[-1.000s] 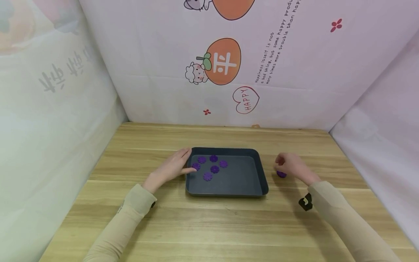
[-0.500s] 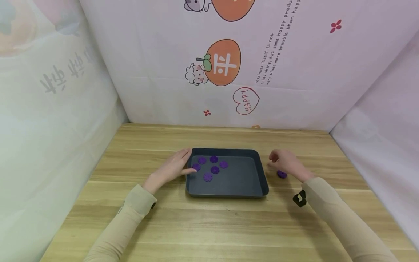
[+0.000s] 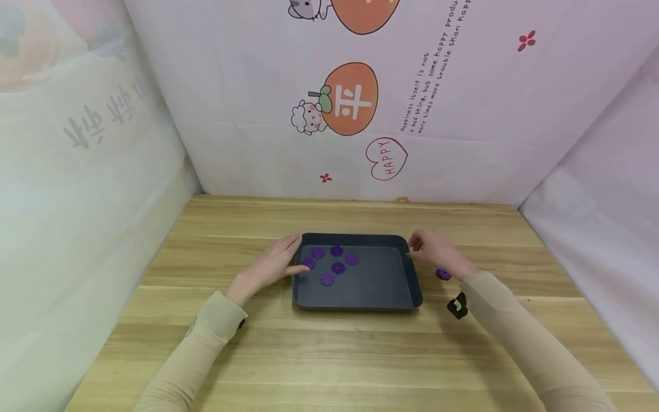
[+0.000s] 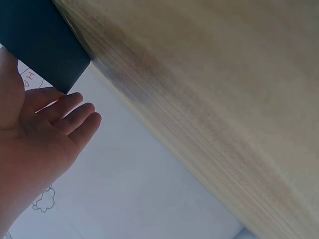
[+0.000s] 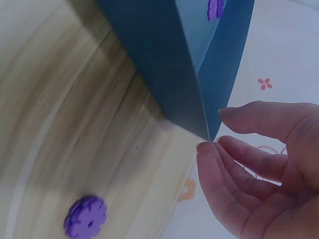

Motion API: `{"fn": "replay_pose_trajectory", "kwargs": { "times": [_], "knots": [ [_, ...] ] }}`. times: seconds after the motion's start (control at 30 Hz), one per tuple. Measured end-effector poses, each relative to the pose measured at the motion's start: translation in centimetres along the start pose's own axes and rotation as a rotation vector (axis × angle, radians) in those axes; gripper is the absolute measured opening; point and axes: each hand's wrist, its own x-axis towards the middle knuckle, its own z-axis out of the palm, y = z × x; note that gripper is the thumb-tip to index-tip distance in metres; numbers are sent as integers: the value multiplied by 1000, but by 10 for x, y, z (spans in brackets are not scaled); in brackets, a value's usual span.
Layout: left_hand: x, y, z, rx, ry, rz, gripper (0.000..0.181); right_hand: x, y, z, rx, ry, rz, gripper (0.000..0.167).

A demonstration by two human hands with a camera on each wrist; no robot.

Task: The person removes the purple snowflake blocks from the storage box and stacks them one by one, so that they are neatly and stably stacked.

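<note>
A shallow dark grey baking tray (image 3: 373, 286) lies on the table, with several notched purple plastic discs (image 3: 327, 279) scattered over its left half. My left hand (image 3: 270, 264) holds its left rim, thumb over the edge and inside, fingers along the outer wall. In the left wrist view those fingers (image 4: 87, 119) are loosely bent by the tray corner. My right hand (image 3: 435, 250) is at the far right corner, thumb and bent fingertips apart on either side of the rim; firm contact cannot be made out. A purple notched piece (image 5: 85, 217), apparently two stacked discs, lies on the table beside it.
The wooden table (image 3: 329, 355) is bounded by a printed white cloth (image 3: 247, 114) at the back and plain cloth walls at both sides. A black wrist camera mount (image 3: 457, 306) hangs beneath the right sleeve.
My right hand has moved left from above the purple piece on the table to the tray's far right corner, leaving that piece behind. My left hand and the tray have stayed put.
</note>
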Motion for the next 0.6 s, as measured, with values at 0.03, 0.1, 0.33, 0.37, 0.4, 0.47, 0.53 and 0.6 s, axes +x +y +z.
{"fn": "replay_pose_trajectory", "kwargs": {
  "times": [0.03, 0.1, 0.33, 0.37, 0.4, 0.47, 0.53, 0.6],
  "knots": [
    [0, 0, 0, 1, 0, 0, 85, 1, -2, 1, -4, 2, -6, 22],
    [0, 0, -1, 5, -2, -1, 85, 4, -5, 1, -9, 3, -20, 22],
    [0, 0, 0, 5, 3, 4, 86, 11, -14, 3, -6, 12, -41, 19],
    [0, 0, 0, 6, 5, 5, 86, 12, -15, 3, -6, 12, -47, 20],
    [0, 0, -1, 5, 7, 6, 86, 13, -16, 3, -9, 11, -52, 20],
    [0, 0, -1, 1, 10, 9, 85, 15, -17, 5, -13, 10, -60, 20],
    [-1, 0, -1, -1, 10, 9, 85, 16, -19, 6, -8, 8, -68, 20],
    [-1, 0, -1, -3, 10, 9, 85, 18, -21, 7, -8, 9, -75, 20]
  ]
}}
